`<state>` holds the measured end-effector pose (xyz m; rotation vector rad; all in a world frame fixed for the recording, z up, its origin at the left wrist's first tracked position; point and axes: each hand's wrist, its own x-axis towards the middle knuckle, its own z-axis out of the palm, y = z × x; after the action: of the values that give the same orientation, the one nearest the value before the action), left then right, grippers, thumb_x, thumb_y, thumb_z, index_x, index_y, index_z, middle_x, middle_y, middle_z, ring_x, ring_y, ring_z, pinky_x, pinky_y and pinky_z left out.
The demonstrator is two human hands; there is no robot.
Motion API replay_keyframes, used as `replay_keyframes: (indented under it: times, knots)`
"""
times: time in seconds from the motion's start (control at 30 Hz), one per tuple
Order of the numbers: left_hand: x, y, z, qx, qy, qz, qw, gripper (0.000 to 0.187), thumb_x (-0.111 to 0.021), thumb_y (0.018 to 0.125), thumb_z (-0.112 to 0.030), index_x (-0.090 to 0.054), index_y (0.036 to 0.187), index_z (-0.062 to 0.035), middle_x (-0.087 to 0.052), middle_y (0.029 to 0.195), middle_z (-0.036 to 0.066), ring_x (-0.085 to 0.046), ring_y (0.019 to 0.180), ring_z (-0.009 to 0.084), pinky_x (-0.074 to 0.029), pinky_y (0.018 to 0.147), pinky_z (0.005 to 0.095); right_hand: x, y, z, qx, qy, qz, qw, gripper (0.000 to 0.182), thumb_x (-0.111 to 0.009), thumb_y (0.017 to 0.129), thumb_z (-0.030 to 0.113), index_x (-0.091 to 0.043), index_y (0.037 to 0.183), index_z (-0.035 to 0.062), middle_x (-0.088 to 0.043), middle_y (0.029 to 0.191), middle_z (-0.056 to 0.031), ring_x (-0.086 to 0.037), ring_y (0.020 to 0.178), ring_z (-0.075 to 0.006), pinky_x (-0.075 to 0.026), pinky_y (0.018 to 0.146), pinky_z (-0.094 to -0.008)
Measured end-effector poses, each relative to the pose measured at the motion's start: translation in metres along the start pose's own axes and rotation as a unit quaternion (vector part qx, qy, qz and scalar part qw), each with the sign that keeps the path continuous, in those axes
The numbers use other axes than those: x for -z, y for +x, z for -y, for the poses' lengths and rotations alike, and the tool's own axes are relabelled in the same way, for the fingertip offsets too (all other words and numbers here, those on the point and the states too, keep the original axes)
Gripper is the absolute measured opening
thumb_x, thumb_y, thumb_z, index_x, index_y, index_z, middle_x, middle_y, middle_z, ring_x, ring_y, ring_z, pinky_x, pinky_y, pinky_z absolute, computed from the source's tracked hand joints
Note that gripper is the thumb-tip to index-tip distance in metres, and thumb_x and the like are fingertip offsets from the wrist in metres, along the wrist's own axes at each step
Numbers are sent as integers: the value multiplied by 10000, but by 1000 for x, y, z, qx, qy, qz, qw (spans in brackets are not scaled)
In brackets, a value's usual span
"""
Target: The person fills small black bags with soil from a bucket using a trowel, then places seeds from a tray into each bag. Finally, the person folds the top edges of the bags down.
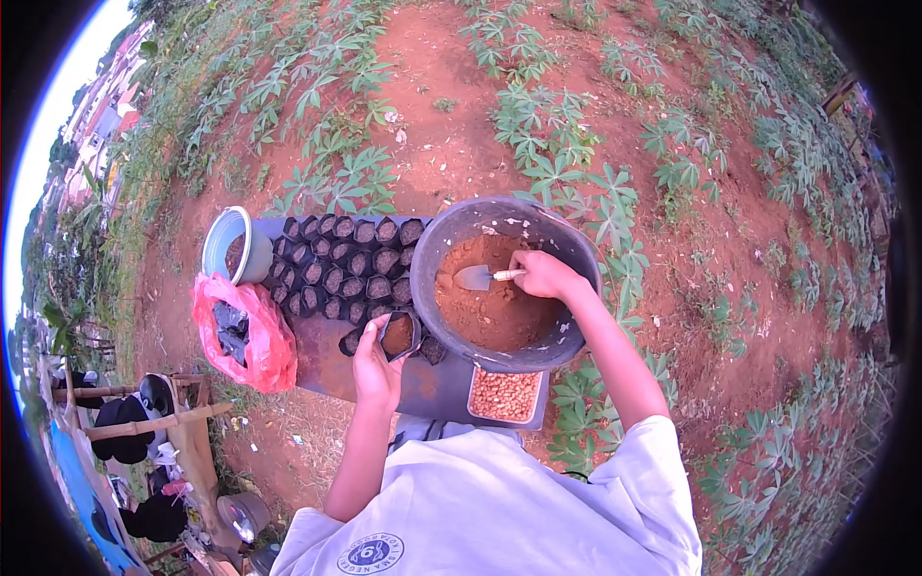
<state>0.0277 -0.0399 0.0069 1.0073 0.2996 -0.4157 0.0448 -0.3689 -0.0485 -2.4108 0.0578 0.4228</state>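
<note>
Pale shirt (509,504), short sleeves (651,466), round emblem (371,554)

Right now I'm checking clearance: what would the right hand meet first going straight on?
The trowel in the right hand would probably meet soil, or the bucket's left wall if passing above; depth is unclear.

A dark, flat table (322,355) is under everything here. Past the left hand (376,372), little black bags (338,252) of dirt stand in rows. Left of that hand, a pink bag (277,357) sits at the table's edge, with a pale bucket (259,257) behind it. Under the right hand (545,275) is a big tub (499,361), and closer in, a box (471,398) of seeds (505,395).
</note>
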Motion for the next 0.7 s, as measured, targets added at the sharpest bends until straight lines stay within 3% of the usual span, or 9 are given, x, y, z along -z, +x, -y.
replay_keyframes:
  times: [0.37, 0.7]
  knots:
    - [13, -5, -5, 5, 9, -9, 1000, 308, -386, 996, -296, -519, 1153, -67, -587, 1119, 73, -588, 1028, 198, -490, 844, 419, -9, 18, 30, 63, -57, 1, 996, 192, -543, 795, 119, -595, 938, 1, -650, 925, -207, -616, 946, -375, -478, 820, -450]
    - [33, -8, -8, -1, -6, -30, 1000, 295, -367, 1000, -280, -519, 1133, -65, -605, 1094, 94, -606, 1003, 223, -498, 820, 440, 5, -5, 37, 56, 12, -6, 998, 190, -548, 781, 104, -597, 930, -2, -638, 834, -194, -625, 837, -348, -483, 763, -423]
